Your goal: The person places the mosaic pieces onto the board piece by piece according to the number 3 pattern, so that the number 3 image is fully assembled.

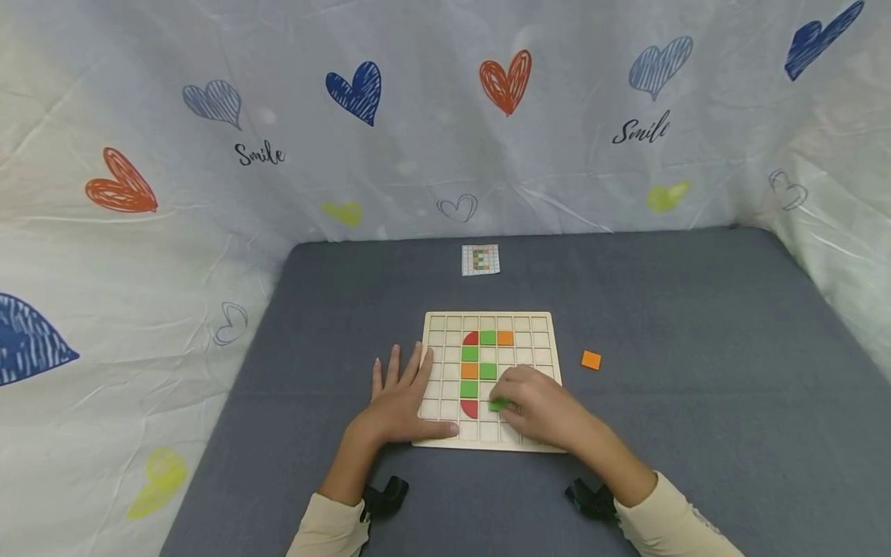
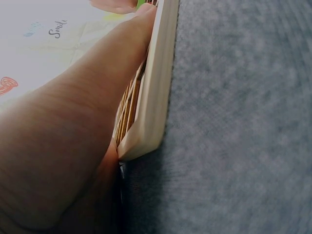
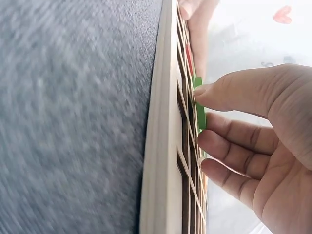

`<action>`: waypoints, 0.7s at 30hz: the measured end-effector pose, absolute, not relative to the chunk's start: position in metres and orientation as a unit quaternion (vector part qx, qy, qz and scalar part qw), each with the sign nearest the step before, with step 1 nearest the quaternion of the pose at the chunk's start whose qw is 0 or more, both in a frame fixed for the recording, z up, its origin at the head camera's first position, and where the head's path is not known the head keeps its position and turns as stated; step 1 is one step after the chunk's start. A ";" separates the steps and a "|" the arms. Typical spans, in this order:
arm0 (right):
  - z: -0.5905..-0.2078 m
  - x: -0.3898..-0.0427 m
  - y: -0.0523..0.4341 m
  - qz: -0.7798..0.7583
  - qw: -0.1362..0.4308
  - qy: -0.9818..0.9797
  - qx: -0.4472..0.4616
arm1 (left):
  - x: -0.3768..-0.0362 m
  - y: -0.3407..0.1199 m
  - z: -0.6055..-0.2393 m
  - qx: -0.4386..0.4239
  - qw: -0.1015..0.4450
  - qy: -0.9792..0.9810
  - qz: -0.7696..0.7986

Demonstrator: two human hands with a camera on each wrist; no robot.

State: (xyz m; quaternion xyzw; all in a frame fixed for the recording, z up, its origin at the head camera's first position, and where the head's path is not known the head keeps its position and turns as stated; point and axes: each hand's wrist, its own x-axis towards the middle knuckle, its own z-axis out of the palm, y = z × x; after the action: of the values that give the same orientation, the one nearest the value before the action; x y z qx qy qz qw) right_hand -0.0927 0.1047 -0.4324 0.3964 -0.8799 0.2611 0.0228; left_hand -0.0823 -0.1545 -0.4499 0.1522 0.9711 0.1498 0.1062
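Note:
My right hand (image 1: 539,404) pinches a green square tile (image 3: 200,114) between thumb and fingers, low over the lower middle of a wooden grid board (image 1: 487,435). In the right wrist view that tile is tilted against the grid ridges. My left hand (image 1: 398,408) rests on the board's left side with fingers spread along the edge and the thumb (image 2: 131,34) over the near left part. Set in the grid are a red rounded tile (image 1: 471,339) at the top, another red rounded tile (image 1: 469,408) lower down, and several green and orange squares between and beside them.
A loose orange square tile (image 1: 591,360) lies on the grey tablecloth (image 1: 696,348) to the right of the board. Behind the board is a small card (image 1: 480,260) with a printed coloured grid pattern. A white curtain with hearts (image 1: 418,155) hangs behind the table.

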 end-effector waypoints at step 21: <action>-0.437 -0.088 0.093 0.247 0.064 -0.864 0.433 | -0.083 -0.155 -0.452 0.153 0.098 0.971 0.153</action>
State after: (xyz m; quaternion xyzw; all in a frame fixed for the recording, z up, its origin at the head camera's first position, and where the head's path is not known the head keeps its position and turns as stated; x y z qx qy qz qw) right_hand -0.0879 0.0932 -0.4368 0.4331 -0.8643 0.2475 0.0643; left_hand -0.0833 -0.1551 -0.4523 0.1534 0.9713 0.1530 0.0977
